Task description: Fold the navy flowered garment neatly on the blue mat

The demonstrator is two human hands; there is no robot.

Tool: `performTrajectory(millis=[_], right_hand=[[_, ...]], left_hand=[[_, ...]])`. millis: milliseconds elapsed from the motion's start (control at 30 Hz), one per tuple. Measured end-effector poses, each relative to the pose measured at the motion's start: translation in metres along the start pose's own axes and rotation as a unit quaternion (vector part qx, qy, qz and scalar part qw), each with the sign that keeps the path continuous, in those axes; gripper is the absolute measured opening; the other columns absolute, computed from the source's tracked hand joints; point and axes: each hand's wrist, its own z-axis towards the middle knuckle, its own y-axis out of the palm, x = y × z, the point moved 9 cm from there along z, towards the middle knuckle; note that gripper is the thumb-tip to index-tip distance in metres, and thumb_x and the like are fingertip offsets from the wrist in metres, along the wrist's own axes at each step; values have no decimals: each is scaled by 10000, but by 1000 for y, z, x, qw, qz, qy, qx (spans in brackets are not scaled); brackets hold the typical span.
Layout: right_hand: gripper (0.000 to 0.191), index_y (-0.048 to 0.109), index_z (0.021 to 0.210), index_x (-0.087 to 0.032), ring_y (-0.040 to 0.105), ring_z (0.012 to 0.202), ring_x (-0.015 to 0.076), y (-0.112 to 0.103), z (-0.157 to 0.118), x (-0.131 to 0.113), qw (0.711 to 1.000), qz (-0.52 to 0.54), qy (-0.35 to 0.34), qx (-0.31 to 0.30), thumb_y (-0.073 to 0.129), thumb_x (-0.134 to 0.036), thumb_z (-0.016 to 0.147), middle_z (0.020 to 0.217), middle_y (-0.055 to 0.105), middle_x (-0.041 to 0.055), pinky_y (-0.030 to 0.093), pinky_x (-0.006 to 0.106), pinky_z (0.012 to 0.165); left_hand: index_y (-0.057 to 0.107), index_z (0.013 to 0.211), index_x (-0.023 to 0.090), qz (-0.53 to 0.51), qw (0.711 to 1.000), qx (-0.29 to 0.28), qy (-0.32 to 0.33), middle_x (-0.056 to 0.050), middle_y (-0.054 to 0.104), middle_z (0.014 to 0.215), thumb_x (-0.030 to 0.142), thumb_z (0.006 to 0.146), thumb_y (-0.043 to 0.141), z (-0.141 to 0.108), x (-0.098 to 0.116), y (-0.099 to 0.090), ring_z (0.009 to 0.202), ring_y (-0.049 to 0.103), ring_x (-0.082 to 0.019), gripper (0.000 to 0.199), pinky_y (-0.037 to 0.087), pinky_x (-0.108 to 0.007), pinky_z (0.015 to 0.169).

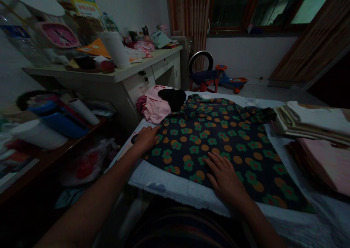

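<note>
A dark garment (202, 138) patterned with green flowers and orange dots lies spread on a pale blue cloth-covered table (175, 182). At the garment's left edge is my left hand (147, 138), its fingers closed together near the fabric; whether they pinch it is too small to tell. My right hand (222, 171) rests flat on the garment near its front edge, fingers spread, holding nothing. Beyond the left hand, a pink cloth (157, 106) and a black cloth (173, 98) are bunched up.
Folded light cloths (314, 120) and folded pink cloth (328, 160) are stacked at the right. A cluttered desk (120, 73) with a pink clock (58, 34) stands at the left, beside a lower shelf (54, 149). Behind the table is a chair (202, 75).
</note>
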Motion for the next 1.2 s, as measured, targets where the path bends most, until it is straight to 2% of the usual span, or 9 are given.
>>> performTrajectory(millis=[133, 233, 367, 500, 633, 733, 867, 1033, 1200], right_hand=[[461, 507, 1395, -252, 347, 1421, 261, -1, 0, 0, 1000, 3, -1, 4, 473, -265, 935, 1532, 420, 65, 303, 530, 1154], [457, 510, 1391, -250, 348, 1421, 260, -2, 0, 0, 1000, 7, 0, 6, 475, -264, 935, 1531, 422, 66, 301, 528, 1157], [457, 513, 1388, -252, 354, 1419, 256, -3, 0, -1, 1000, 11, 3, 5, 475, -261, 933, 1528, 426, 63, 298, 522, 1161], [469, 504, 1399, -261, 367, 1412, 257, -4, 0, -1, 1000, 18, 2, 3, 481, -264, 930, 1521, 435, 65, 303, 527, 1159], [468, 504, 1398, -258, 367, 1412, 262, -4, 0, 0, 1000, 22, 3, 6, 480, -267, 930, 1524, 430, 69, 306, 537, 1155], [465, 505, 1397, -254, 363, 1414, 259, -3, 0, 0, 1000, 23, 2, 10, 478, -265, 933, 1521, 434, 70, 295, 532, 1163], [467, 505, 1399, -263, 358, 1416, 262, -3, 0, 0, 1000, 23, 3, 8, 481, -273, 933, 1522, 433, 66, 296, 533, 1160], [458, 515, 1389, -250, 361, 1413, 259, -3, 0, 1, 1000, 20, 6, 5, 480, -267, 933, 1517, 440, 67, 292, 526, 1164], [472, 507, 1397, -265, 368, 1411, 265, -4, 0, 1, 1000, 28, 4, 9, 489, -267, 926, 1523, 432, 69, 305, 539, 1154]], left_hand=[[545, 1242, 224, -21, 1000, 12, 9, -105, 645, 1146, 219, 864, 517, 4, 6, -4, 1091, 562, -308, 379, 441, -400, 909], [551, 1187, 223, -90, 995, 37, 26, -90, 637, 1148, 185, 876, 458, 3, 9, -10, 1076, 586, -261, 326, 452, -361, 901], [544, 1176, 217, -177, 982, 60, 38, -89, 601, 1177, 218, 903, 387, -4, -2, -16, 1055, 602, -222, 314, 468, -331, 878], [602, 1041, 213, -202, 977, 19, 60, -65, 634, 1052, 250, 866, 414, -11, -17, -12, 982, 613, -215, 260, 473, -329, 863], [645, 958, 223, -207, 973, -48, 88, -39, 676, 967, 355, 824, 498, -20, -19, -2, 941, 624, -219, 238, 476, -322, 844], [648, 950, 220, -176, 979, -51, 84, -45, 695, 983, 284, 762, 546, -27, -16, -2, 957, 630, -228, 223, 465, -324, 861], [631, 917, 219, -103, 993, -37, 50, -58, 686, 969, 125, 711, 499, -35, -18, -7, 972, 630, -233, 262, 464, -312, 821], [638, 991, 218, -2, 999, -51, -10, -95, 653, 1068, 124, 808, 454, -51, -27, -11, 891, 650, -246, 275, 461, -317, 682], [670, 965, 190, 88, 996, 9, 14, -153, 634, 1041, 133, 855, 458, -56, -4, -27, 1013, 604, -330, 246, 475, -428, 782]])
